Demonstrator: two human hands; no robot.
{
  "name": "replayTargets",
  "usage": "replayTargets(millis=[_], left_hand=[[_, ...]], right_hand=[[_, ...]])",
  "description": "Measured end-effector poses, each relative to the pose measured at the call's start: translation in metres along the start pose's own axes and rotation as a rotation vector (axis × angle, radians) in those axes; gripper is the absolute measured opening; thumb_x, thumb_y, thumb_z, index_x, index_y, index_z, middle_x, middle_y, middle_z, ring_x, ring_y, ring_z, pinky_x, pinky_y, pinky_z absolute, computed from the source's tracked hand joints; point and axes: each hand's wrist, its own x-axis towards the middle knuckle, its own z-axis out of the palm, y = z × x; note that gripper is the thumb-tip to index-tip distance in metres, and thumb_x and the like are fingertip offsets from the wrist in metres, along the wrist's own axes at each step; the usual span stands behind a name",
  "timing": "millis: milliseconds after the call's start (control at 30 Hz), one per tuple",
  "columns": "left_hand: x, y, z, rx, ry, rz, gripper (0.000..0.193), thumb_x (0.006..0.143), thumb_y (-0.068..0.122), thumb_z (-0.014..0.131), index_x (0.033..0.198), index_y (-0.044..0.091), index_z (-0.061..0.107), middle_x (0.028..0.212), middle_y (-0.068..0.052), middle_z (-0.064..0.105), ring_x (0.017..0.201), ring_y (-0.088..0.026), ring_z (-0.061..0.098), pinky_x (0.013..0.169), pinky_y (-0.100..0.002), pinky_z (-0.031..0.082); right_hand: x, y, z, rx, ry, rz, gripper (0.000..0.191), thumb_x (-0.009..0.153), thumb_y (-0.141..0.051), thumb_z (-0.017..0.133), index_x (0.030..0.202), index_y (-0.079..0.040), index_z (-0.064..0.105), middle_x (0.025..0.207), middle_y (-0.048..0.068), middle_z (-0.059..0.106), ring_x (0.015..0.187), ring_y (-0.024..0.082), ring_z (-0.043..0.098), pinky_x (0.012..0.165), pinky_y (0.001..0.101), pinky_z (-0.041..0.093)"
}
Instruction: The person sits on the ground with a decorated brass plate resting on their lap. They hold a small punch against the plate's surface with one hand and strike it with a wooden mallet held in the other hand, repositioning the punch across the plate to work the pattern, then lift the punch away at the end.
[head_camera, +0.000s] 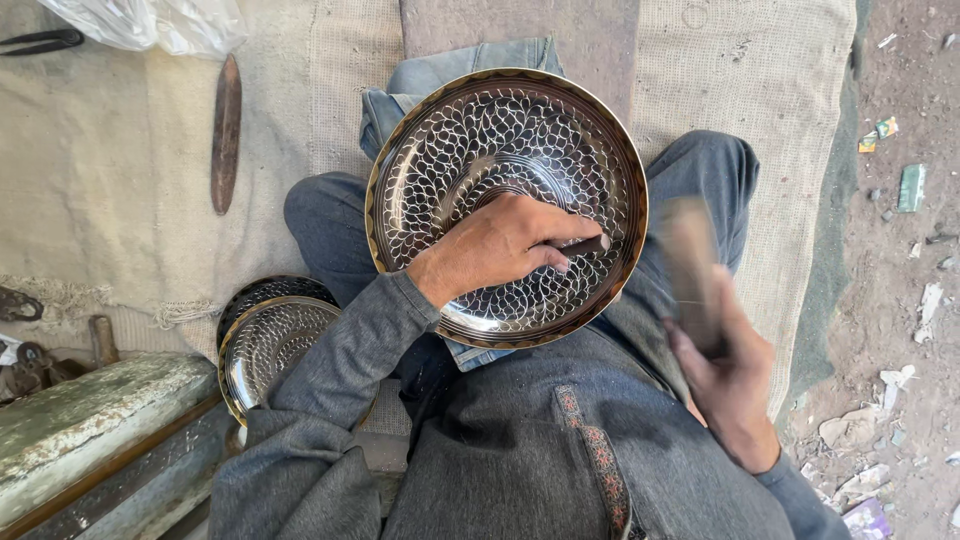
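Nearest the camera, the right hand (735, 385) is smeared by motion; its fingers are wrapped tight around a blurred wooden mallet (692, 270), whose head and outline are hard to make out. Just beyond, the left hand (495, 245) lies inside the engraved metal tray (505, 205), fingers pinched together on a thin dark chisel (585, 244) that is mostly hidden under them, only its tip showing against the leaf-pattern surface. The tray rests tilted on the person's lap, over a folded piece of denim (440, 80) whose far edge peeks out above the rim; the hand and grey sleeve cover part of the tray's lower left. To the left, beside the knee, a stack of smaller patterned trays (270, 340) is partly hidden by the left arm. A worn, pale bench (90, 420) is cut off at the lower left corner. Farther off, on the burlap mat (120, 170), lies a long dark tool (226, 135). A clear plastic bag (150, 22) is cut off by the top edge, and litter dots the bare ground (905, 250) to the right.
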Motion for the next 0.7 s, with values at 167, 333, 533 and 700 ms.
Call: replayTargets(millis=[167,333,533,700], left_hand=[[0.002,-0.001,-0.005,0.003,-0.079,0.042,0.042,0.083,0.012,0.077,0.125,0.015,0.071,0.116,-0.008,0.077,0.103,-0.021,0.076,0.095,-0.035,0.059],[-0.003,-0.010,-0.001,0.000,-0.047,0.035,0.043,0.085,0.013,0.075,0.128,0.013,0.068,0.114,-0.009,0.076,0.097,-0.020,0.077,0.090,-0.034,0.061],[-0.007,-0.018,0.008,0.020,0.096,-0.020,0.046,0.087,0.016,0.074,0.132,0.013,0.064,0.120,-0.009,0.075,0.092,-0.018,0.078,0.084,-0.030,0.064],[-0.009,-0.020,0.010,0.037,0.126,0.000,0.045,0.088,0.017,0.073,0.133,0.013,0.065,0.120,-0.009,0.075,0.100,-0.019,0.077,0.088,-0.031,0.064]], right_hand=[[-0.020,0.021,0.008,-0.113,0.076,0.035,0.074,0.088,-0.010,0.081,0.154,-0.005,0.047,0.115,0.016,0.071,0.101,0.017,0.071,0.088,0.0300,0.059],[-0.020,0.026,0.005,-0.419,-0.044,-0.019,0.080,0.084,-0.011,0.083,0.154,-0.006,0.046,0.113,0.018,0.072,0.093,0.021,0.072,0.079,0.0351,0.060],[0.004,0.017,0.000,-0.014,-0.050,0.208,0.081,0.087,-0.015,0.080,0.157,-0.001,0.043,0.122,0.015,0.067,0.093,0.020,0.070,0.085,0.0350,0.061],[0.028,-0.004,-0.003,-0.119,-0.043,0.102,0.089,0.086,-0.013,0.080,0.163,-0.003,0.037,0.101,0.009,0.068,0.088,0.017,0.067,0.080,0.0316,0.058]])
